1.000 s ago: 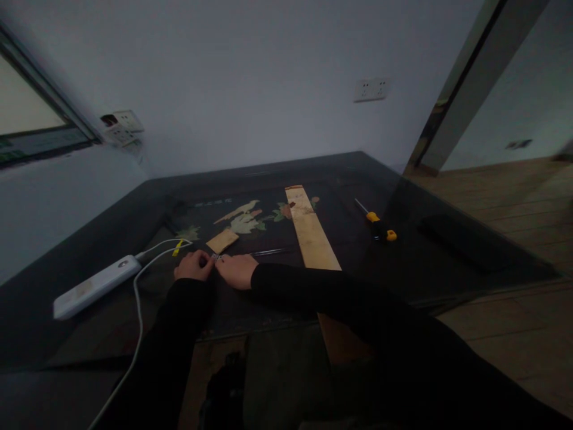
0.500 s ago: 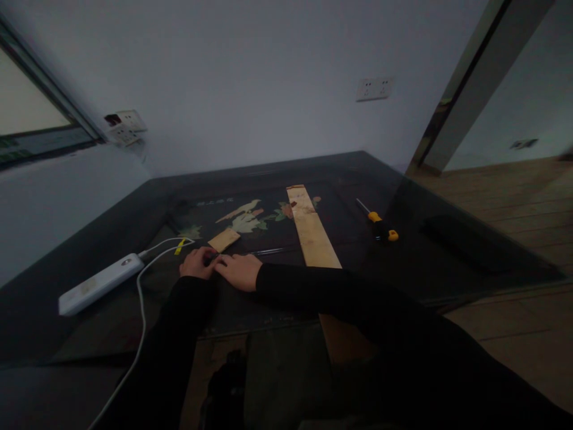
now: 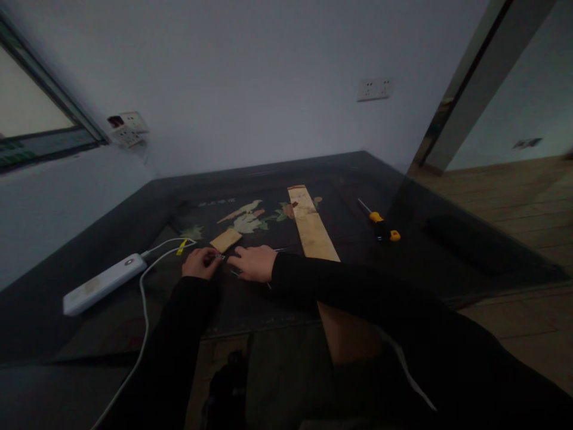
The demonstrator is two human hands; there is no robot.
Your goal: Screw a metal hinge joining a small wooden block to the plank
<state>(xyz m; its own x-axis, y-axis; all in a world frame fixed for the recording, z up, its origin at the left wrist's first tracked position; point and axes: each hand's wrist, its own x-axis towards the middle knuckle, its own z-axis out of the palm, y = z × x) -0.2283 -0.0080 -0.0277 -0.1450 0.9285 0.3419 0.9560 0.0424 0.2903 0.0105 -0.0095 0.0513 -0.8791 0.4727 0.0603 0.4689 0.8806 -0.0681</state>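
Observation:
My left hand [image 3: 200, 263] rests on the dark table [image 3: 421, 257] with its fingers curled round a small metal piece [image 3: 219, 257] that is too small to name. My right hand [image 3: 253, 262] lies just to its right, fingers bent over a thin dark rod [image 3: 281, 249]; the hold itself is hidden. A small wooden block [image 3: 226, 240] lies just beyond both hands. A long wooden strip [image 3: 312, 230] runs from the far side of the table toward me and passes under my right sleeve.
A white power strip [image 3: 102, 283] with a white cable [image 3: 144, 310] lies at the left. A yellow-handled screwdriver [image 3: 379, 225] sits at the right, with a flat black object [image 3: 461, 239] beyond it. Wall sockets [image 3: 373, 89] are on the back wall. Wooden floor [image 3: 528, 203] shows at right.
My right hand has shifted a little to the right, away from the left hand. The left hand has stayed in place.

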